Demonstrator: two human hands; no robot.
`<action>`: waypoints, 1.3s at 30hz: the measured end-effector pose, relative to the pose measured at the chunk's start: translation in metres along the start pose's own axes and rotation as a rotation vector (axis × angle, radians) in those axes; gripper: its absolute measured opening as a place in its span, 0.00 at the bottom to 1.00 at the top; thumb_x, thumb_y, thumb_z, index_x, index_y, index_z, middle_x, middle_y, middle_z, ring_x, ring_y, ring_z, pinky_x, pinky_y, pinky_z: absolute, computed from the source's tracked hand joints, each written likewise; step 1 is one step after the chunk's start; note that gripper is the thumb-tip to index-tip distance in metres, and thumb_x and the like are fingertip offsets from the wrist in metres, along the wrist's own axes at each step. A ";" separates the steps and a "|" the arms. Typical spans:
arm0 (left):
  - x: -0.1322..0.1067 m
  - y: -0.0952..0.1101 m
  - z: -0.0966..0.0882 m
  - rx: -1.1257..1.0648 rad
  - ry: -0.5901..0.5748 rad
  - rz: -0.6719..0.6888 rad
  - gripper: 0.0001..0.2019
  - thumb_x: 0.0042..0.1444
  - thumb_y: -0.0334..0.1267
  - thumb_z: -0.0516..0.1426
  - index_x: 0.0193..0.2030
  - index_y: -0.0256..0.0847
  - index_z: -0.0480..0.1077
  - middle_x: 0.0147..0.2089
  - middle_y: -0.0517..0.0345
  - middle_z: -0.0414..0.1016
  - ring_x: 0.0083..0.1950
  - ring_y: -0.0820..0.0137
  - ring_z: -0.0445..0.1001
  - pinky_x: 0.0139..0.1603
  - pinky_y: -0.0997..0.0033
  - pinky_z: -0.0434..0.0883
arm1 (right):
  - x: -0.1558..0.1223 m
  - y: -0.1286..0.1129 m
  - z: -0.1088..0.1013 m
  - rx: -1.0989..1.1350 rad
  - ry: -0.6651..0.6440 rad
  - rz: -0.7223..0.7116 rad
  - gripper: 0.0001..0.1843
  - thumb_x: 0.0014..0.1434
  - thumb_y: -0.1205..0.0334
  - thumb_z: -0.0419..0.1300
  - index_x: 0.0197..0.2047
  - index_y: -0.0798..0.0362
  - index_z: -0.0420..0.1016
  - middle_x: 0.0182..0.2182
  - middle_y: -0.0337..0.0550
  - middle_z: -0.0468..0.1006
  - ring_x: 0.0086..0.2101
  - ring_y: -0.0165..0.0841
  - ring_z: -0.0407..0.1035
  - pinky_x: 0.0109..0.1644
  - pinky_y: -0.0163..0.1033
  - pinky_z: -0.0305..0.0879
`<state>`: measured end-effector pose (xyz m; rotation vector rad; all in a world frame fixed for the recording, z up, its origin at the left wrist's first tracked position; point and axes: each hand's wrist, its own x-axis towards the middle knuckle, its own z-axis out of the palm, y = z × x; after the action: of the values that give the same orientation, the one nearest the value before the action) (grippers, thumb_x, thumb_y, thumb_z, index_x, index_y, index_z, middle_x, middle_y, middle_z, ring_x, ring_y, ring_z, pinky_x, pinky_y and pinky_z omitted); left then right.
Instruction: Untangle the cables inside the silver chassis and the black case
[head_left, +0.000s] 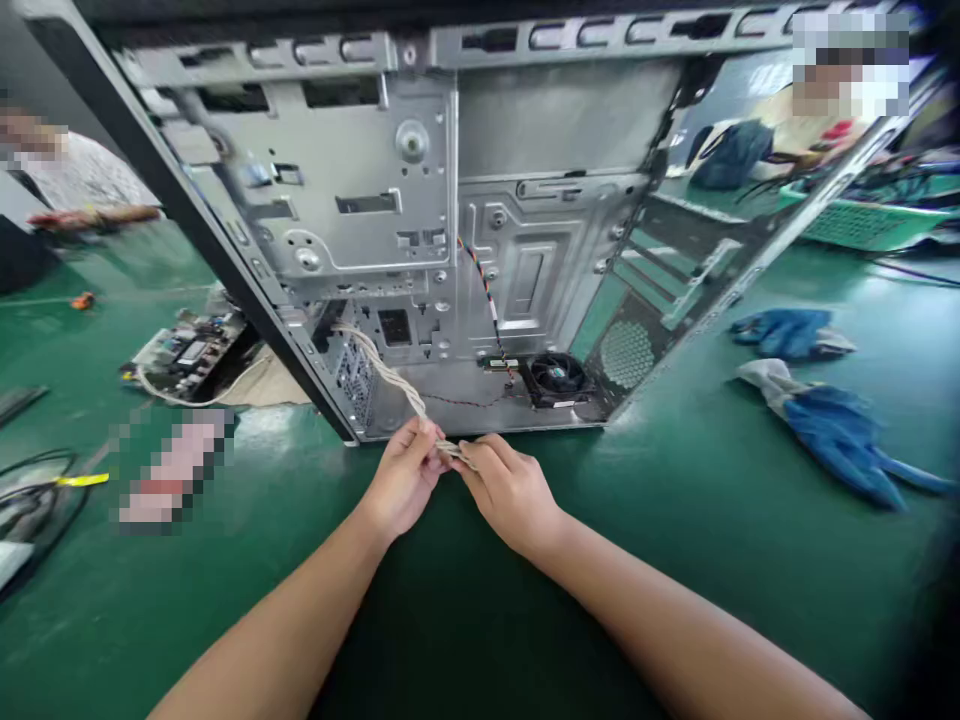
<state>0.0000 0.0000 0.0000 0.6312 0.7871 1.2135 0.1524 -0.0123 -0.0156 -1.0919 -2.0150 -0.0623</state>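
A twisted bundle of off-white cable (390, 373) runs out of the lower left of an open metal computer case (525, 120). My left hand (405, 475) pinches it just outside the case's bottom edge. Right beside it, my right hand (514, 490) is closed on the cable's near end, whose tip is hidden by the fingers. Inside the case, a black fan (556, 375) rests on the floor at the right. A thin multicoloured wire (486, 290) hangs from the drive bay down to the floor near that fan.
Behind the case's left side lies a circuit board (191, 350). Blue-and-white gloves (832, 430) lie at the right on the green table (660, 560). A green basket (862, 220) of cables stands far right. Black cables (45, 490) lie at left. Other people sit across the table.
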 end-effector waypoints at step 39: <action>0.001 -0.007 0.001 0.333 0.098 0.198 0.18 0.58 0.50 0.58 0.27 0.38 0.64 0.21 0.66 0.58 0.23 0.79 0.58 0.28 0.77 0.59 | 0.000 0.000 0.004 0.112 0.040 0.044 0.07 0.65 0.64 0.54 0.35 0.54 0.70 0.26 0.45 0.79 0.25 0.34 0.74 0.30 0.36 0.65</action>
<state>0.0054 -0.0010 -0.0053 0.9447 1.0400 1.3119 0.1497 -0.0110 -0.0178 -1.0559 -1.9345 0.0505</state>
